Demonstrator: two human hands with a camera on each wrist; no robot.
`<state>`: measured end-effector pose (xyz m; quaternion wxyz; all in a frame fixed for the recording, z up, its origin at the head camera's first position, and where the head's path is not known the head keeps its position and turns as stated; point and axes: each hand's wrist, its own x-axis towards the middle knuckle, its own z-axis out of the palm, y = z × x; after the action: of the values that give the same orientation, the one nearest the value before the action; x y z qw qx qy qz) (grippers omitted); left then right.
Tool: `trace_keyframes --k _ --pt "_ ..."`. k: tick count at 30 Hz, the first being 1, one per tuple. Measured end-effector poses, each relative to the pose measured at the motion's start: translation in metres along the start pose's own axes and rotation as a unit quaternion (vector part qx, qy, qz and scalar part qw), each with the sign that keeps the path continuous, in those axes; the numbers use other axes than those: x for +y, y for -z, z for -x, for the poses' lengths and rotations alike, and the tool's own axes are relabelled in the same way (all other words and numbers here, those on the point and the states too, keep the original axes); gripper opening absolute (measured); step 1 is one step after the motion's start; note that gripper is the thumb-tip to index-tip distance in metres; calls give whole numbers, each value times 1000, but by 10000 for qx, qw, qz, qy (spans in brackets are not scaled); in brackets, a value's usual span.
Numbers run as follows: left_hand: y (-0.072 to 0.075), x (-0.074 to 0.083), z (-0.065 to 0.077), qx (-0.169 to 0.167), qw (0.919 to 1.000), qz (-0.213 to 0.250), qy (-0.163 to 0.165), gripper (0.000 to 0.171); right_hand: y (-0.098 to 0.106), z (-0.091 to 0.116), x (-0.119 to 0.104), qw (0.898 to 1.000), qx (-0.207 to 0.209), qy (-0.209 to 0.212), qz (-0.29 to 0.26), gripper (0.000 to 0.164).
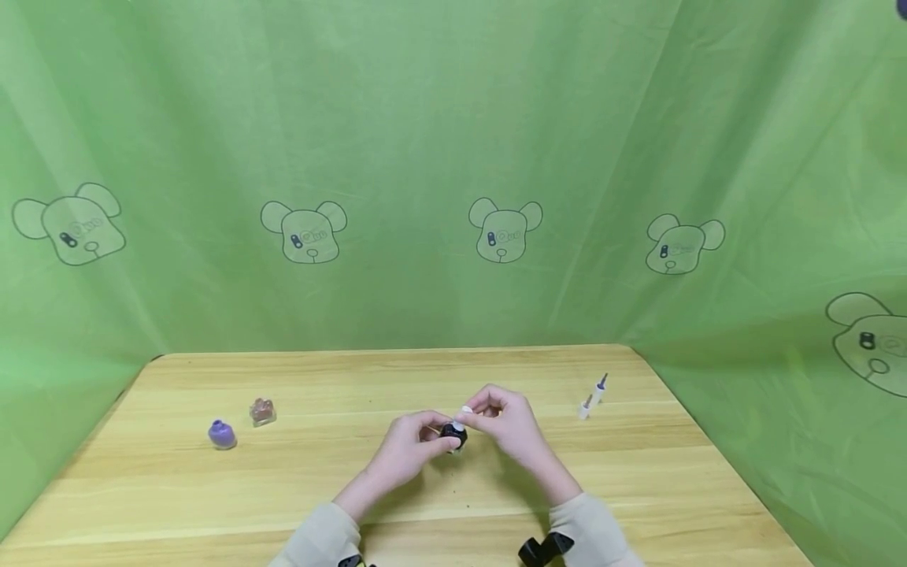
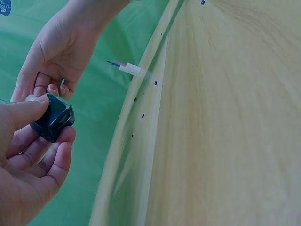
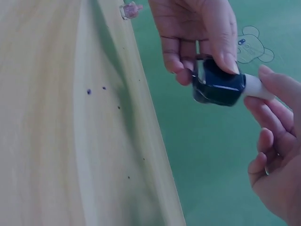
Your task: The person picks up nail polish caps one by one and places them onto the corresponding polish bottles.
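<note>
My left hand (image 1: 405, 450) grips a dark nail polish bottle (image 3: 221, 88) between thumb and fingers, over the middle of the table. The white cap (image 3: 257, 88) sits at the bottle's neck, and my right hand (image 1: 512, 425) pinches it between thumb and forefinger. In the right wrist view bottle and cap lie in one line, tilted sideways, with clear glass showing at the base. From the left wrist view the dark bottle (image 2: 55, 117) hides most of the cap.
At the left of the wooden table (image 1: 340, 378) stand an uncapped purple bottle (image 1: 222, 435) and a pinkish bottle (image 1: 262, 412). Two white caps with brushes, a nearer cap (image 1: 584, 408) and a farther cap (image 1: 599, 390), stand at the right. Small dark spots dot the tabletop.
</note>
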<state>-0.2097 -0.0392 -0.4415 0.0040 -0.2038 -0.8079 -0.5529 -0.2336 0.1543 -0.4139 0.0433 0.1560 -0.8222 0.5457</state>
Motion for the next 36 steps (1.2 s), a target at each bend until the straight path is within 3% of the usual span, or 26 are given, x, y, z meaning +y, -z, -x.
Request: trace_keyframes --k 4,8,13,17,21,29,36 --pt "-1 1 0 109 9999 5 3 27 -5 0 2 9995 222 -121 -204 24" --pt "-1 1 -1 215 9997 24 65 27 -7 0 1 9995 160 159 -199 23" --pt "1 -1 -2 342 9993 93 68 29 -2 -2 1 9972 -333 652 122 31" --pt "3 0 -2 332 9993 178 51 30 3 -4 2 9930 -878 734 275 40" --pt "2 0 -2 296 9994 174 41 30 5 -3 3 9912 -1079 682 346 35" --pt "-1 -1 -1 233 9997 65 3 27 3 1 0 9960 -639 421 459 24" --pt "-3 1 -1 254 9996 -57 49 26 -4 1 -3 9997 -111 80 197 20"
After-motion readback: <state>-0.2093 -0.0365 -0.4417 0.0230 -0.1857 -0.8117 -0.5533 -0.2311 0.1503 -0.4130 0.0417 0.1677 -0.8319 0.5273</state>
